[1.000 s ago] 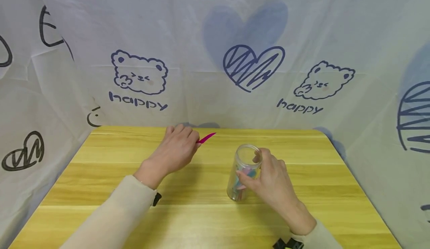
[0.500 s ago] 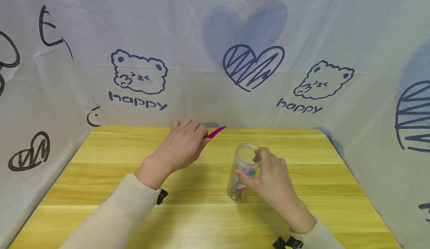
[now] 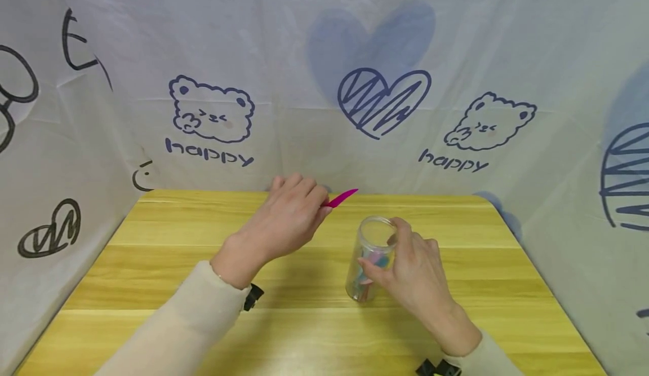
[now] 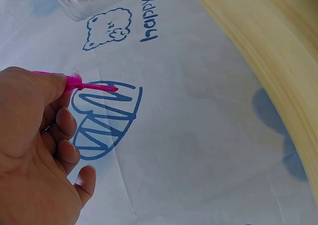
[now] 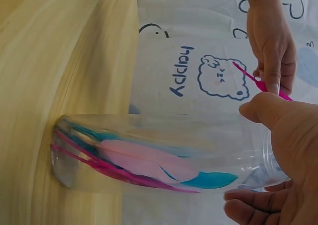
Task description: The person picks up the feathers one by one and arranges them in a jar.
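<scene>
Between thumb and forefinger, my left hand (image 3: pixel 286 215) pinches a magenta feather (image 3: pixel 343 198) above the far part of the table. Its bare quill (image 4: pixel 97 87) points away from the palm in the left wrist view, with the other fingers loosely bent. To the right stands a tall clear jar (image 3: pixel 353 277), upright and uncapped. My right hand (image 3: pixel 418 277) grips it near the rim, thumb on the near side and fingers round the far side. Inside lean several feathers: a pale pink one (image 5: pixel 144 158), teal ones (image 5: pixel 216 179) and magenta ones (image 5: pixel 124 175).
The wooden table (image 3: pixel 481 274) has a light, striped grain. White cloth (image 3: pixel 294 49) printed with hearts, bears and lettering hangs behind it and along both sides. A black strap piece (image 3: pixel 253 297) shows at the left cuff.
My left hand has moved right and slightly up with the feather, closer to the jar's mouth. The right hand and the jar have stayed nearly in place.
</scene>
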The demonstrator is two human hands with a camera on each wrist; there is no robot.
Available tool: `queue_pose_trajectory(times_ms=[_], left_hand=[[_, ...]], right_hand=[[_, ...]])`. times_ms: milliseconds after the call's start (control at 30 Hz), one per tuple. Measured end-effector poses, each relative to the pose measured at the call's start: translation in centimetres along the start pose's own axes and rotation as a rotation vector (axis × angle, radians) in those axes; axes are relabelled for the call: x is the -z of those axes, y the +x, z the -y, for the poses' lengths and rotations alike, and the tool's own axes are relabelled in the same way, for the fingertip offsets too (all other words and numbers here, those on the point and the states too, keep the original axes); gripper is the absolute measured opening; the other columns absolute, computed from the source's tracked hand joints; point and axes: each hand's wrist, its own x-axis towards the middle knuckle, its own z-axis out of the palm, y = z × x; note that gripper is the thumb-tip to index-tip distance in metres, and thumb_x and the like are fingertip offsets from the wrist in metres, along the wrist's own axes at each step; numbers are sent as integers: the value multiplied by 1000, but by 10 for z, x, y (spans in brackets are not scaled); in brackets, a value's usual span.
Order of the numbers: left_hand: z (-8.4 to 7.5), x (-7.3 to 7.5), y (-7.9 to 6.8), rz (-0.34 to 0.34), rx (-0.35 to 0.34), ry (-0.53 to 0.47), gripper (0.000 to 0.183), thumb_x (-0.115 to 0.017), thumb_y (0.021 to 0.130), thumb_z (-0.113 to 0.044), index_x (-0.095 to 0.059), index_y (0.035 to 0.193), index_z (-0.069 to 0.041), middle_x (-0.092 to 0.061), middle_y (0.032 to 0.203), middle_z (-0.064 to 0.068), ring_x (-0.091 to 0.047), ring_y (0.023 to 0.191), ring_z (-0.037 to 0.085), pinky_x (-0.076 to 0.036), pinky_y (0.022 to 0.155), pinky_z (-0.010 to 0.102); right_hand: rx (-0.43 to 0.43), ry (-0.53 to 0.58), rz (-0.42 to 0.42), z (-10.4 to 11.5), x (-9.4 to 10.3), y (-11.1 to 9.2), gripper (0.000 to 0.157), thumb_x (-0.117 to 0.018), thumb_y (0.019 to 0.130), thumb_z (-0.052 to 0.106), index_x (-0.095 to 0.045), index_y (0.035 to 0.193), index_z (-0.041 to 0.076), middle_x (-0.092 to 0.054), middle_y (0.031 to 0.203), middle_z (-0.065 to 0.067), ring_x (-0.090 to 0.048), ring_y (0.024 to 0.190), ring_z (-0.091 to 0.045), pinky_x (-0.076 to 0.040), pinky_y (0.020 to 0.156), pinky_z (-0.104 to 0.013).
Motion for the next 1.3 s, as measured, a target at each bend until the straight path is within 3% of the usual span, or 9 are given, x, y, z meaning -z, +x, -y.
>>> queue_pose_trajectory(times_ms=[333, 533, 667, 900, 1300], left_hand=[[-3, 3, 2, 1, -3, -20, 14, -67, 105, -29, -65, 103, -15, -56, 90, -3, -42, 85, 21, -26, 78, 38], [-3, 4, 1, 13, 5, -36, 14, -67, 105, -29, -64, 102, -16, -56, 91, -3, -42, 85, 21, -27, 79, 38], [-4, 4, 1, 18, 11, -41, 14, -66, 105, -29, -64, 103, -16, -56, 92, -4, -42, 86, 21, -27, 80, 38], [-4, 6, 1, -11, 0, -43, 13, -68, 104, -28, -65, 103, -15, -57, 91, -3, -43, 85, 21, -26, 78, 38], [-16, 18, 12, -76, -52, -83, 13, -66, 105, -27, -66, 103, -15, -58, 91, -2, -45, 86, 21, -31, 80, 39]], right_hand=[[63, -45, 7, -3, 4, 2, 95, -95, 72, 51, -49, 137, -1, -72, 84, -10, -68, 72, -25, -45, 71, -45], [0, -13, 45, 0, 11, 9, 80, -86, 78, 62, -62, 125, 2, -72, 105, -11, -66, 90, -29, -41, 78, -44], [4, -43, 36, 2, 11, 13, 76, -84, 79, 64, -64, 119, 2, -71, 111, -13, -62, 102, -34, -39, 88, -49], [31, -114, 18, 2, 8, 14, 73, -84, 76, 64, -64, 110, 3, -70, 102, -13, -62, 98, -34, -41, 94, -53], [49, -103, -8, 1, 6, 11, 73, -85, 75, 64, -64, 108, 2, -68, 97, -11, -61, 93, -33, -40, 91, -53]])
